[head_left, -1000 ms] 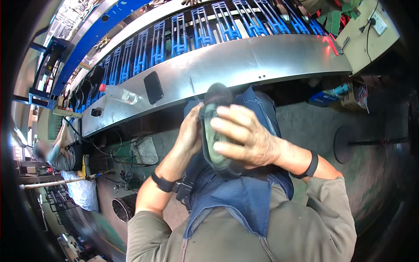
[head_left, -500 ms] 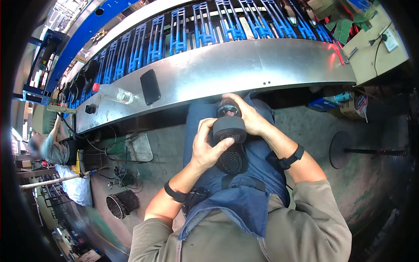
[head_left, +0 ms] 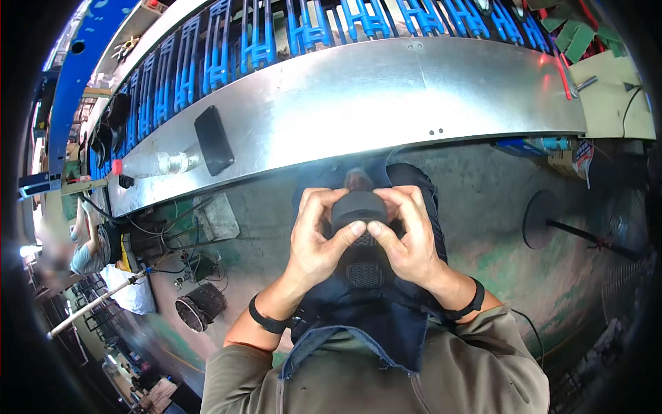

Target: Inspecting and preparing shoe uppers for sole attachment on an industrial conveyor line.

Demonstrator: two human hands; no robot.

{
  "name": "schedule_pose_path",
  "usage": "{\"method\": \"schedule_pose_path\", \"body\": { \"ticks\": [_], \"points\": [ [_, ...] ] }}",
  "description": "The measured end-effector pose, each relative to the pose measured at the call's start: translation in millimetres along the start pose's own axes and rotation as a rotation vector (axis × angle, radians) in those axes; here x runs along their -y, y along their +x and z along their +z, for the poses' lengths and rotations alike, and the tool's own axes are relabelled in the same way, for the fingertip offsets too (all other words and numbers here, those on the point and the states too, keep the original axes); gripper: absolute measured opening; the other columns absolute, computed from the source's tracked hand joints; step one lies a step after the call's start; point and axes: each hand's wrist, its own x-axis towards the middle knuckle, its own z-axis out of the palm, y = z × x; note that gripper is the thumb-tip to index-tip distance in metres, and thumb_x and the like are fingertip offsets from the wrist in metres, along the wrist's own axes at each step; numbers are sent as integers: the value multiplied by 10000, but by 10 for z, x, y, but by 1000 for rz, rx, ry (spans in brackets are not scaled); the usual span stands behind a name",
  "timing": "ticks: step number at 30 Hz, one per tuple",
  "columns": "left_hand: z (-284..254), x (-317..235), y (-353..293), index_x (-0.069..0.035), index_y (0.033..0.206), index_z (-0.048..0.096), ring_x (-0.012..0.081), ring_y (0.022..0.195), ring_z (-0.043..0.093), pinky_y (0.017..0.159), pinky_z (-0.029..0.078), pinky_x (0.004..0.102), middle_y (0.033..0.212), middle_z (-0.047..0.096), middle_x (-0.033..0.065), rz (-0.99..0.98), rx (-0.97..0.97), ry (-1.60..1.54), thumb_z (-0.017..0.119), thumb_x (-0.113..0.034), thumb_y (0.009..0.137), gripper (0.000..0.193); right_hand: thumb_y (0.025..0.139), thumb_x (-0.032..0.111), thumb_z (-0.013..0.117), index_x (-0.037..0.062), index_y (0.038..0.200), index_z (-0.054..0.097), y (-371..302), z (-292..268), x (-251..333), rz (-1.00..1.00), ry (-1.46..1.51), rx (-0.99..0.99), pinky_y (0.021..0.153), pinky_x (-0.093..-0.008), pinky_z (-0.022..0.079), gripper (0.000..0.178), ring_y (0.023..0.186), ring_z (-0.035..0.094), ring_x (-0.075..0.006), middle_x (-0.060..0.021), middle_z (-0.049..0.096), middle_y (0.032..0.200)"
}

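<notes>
A dark shoe (head_left: 363, 257) with a thick black block heel (head_left: 358, 205) and a textured tread sole (head_left: 364, 276) is held sole up over the person's lap, on the near side of the long shiny metal bench (head_left: 386, 90). The left hand (head_left: 316, 238) is curled around the left side of the heel, and the right hand (head_left: 414, 238) is curled the same way around its right side. Both thumbs press on the heel's near side, their tips close together; the other fingers bend toward its far side. A blue denim apron (head_left: 396, 326) lies below the shoe.

On the bench to the left rest a black rectangular phone (head_left: 214, 140) and, farther left, a clear plastic bottle (head_left: 155, 164) with a red cap, lying on its side. Blue metal frames (head_left: 307, 34) line the bench's far side. A red-handled tool (head_left: 565, 77) lies at the bench's right end. On the floor, a dark round bucket (head_left: 207, 298) sits at the left and a dark disc-shaped base (head_left: 540, 219) at the right.
</notes>
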Motion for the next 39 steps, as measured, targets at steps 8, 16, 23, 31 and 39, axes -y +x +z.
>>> {"method": "schedule_pose_path", "body": {
  "ticks": [8, 16, 23, 31, 39],
  "points": [
    [-38, -101, 243, 25, 1266, 526, 201, 1062, 563, 950, 464, 317, 1196, 488, 114, -10, 206, 343, 782, -126, 876, 490, 891, 139, 732, -10, 1254, 545, 152, -78, -168, 92, 82, 10, 749, -329, 496, 435, 873, 554, -204, -138, 496, 1097],
    [16, 71, 261, 37, 1433, 364, 432, 1372, 319, 1081, 378, 508, 1454, 310, 286, 78, 85, 565, 826, -375, 809, 878, 941, 156, 684, -2, 1328, 569, 473, -339, -360, 244, 459, 211, 1022, -362, 447, 434, 1247, 532, -242, -125, 465, 1390],
    [100, 329, -419, 69, 1492, 282, 339, 1379, 349, 1117, 360, 453, 1490, 277, 217, 295, -129, 492, 784, -593, 786, 1090, 924, 268, 580, 28, 883, 731, 998, -71, -199, 75, 225, 728, 841, -359, 497, 286, 899, 625, -231, -131, 646, 884],
    [103, 225, -1022, -76, 1590, 168, 327, 1331, 518, 1100, 427, 413, 1448, 478, 219, -181, 478, 26, 880, -250, 738, 1124, 945, 238, 640, 2, 916, 697, -82, -360, 625, -383, 154, 427, 878, -379, 473, 245, 957, 599, -237, -113, 629, 982],
    [-162, -739, -507, 9, 1546, 284, 397, 1391, 448, 1167, 345, 482, 1494, 449, 236, 779, 410, 265, 948, -276, 614, 1179, 1003, 342, 616, -5, 1433, 398, -209, -594, 71, 380, 1147, 19, 1051, -378, 429, 594, 1263, 502, -230, -126, 490, 1372]
  ]
}}
